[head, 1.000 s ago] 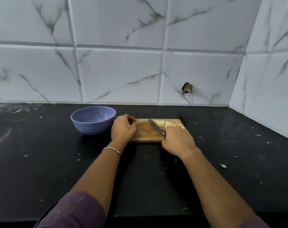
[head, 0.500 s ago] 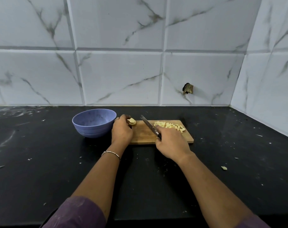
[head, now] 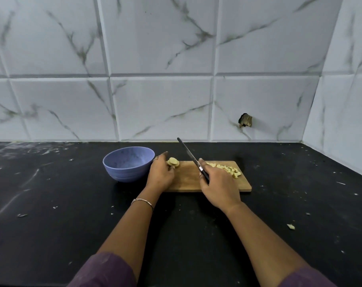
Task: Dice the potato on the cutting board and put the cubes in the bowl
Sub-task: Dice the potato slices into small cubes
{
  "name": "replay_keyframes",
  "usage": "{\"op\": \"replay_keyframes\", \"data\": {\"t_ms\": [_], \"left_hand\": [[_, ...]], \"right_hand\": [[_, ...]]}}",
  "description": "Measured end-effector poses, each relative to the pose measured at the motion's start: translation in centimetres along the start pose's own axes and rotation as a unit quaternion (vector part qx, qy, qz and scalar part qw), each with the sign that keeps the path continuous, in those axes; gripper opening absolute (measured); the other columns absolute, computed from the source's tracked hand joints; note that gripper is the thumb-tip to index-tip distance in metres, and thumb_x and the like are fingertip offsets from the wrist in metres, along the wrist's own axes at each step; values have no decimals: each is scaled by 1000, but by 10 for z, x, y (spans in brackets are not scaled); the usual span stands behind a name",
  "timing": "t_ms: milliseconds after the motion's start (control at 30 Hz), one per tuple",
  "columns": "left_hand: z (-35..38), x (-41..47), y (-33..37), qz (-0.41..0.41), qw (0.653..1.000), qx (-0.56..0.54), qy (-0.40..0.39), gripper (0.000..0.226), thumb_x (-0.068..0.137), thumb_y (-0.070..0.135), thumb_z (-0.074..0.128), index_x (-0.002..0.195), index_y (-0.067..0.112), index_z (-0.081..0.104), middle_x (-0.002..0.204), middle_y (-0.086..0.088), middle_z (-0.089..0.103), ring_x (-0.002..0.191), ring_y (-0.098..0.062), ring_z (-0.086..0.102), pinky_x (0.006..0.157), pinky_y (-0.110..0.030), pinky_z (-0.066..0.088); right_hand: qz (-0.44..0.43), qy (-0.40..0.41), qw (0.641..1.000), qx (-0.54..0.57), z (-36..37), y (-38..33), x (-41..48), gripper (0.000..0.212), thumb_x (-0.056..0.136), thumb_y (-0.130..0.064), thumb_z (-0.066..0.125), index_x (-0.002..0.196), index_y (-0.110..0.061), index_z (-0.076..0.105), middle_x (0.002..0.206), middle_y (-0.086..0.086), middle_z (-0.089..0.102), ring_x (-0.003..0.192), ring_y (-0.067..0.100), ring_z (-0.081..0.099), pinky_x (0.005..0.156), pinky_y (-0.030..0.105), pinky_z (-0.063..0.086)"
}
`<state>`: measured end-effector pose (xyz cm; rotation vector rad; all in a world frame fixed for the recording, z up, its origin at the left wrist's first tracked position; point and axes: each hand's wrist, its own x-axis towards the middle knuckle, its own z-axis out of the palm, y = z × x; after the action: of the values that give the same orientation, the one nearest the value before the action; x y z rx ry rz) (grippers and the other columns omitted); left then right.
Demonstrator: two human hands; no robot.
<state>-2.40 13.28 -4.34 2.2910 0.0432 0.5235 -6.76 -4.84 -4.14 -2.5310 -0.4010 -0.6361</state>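
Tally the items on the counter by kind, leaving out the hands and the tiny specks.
Bowl: 1
Cutting board: 1
Knife: 1
Uncut potato chunk: 1
Pile of potato cubes: 1
Stray potato scrap: 1
Total: 6

bowl [head: 128,163] left of cutting board [head: 186,179], cubes [head: 227,169] on board

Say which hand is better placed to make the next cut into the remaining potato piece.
Right. The right hand grips the knife, blade raised over the cutting board near the potato piece. The left hand holds that piece at the board's left end, so it likely steadies.
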Motion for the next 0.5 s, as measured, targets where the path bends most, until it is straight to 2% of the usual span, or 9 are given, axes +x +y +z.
{"op": "replay_keyframes", "data": {"t_ms": [133,233,333,500], "left_hand": [[4,14,0,25,997,55,-38,57,94,2,50,149,5,34,152,-15,38,142,-26,33,116,-29,24],[8,28,-2,18,994,89,-64,57,96,2,47,150,6,32,153,-16,37,144,-28,31,116,-31,23],[13,39,-7,-5,991,102,-86,57,97,11,49,151,6,30,153,-16,38,143,-29,32,116,-34,26],[24,44,-13,-14,994,99,-51,55,96,15,53,148,8,37,146,-15,46,137,-29,41,112,-39,35]], "right_hand": [[-6,15,1000,18,3,4,6,50,101,-32,52,150,-33,42,90,-9,58,82,7,50,74,22,42],[-10,31,999,26,5,6,8,50,100,-32,53,149,-33,43,93,-7,62,85,8,53,77,23,44],[-9,35,999,31,6,8,10,50,100,-33,52,149,-32,44,98,-5,65,92,11,59,78,25,44],[-23,29,999,30,11,6,10,48,99,-35,53,146,-33,48,95,-5,68,90,14,62,75,29,49]]}}
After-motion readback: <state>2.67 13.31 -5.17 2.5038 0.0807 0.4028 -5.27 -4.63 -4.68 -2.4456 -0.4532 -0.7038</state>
